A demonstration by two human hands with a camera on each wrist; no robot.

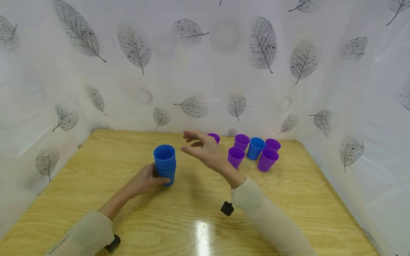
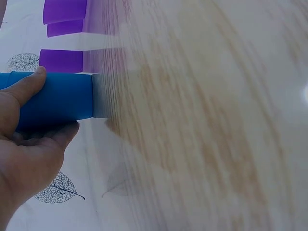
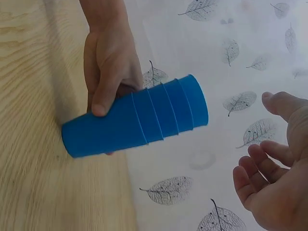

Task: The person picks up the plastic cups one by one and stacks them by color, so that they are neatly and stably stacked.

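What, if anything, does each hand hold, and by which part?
The left hand grips the stack of blue cups around its lower part; the right hand holds nothing.

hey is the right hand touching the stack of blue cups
Apart. The right wrist view shows leaf-print backdrop between the right hand and the blue cup stack.

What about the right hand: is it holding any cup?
No, the right hand is empty, and a gap separates its fingers from the stacked blue cups.
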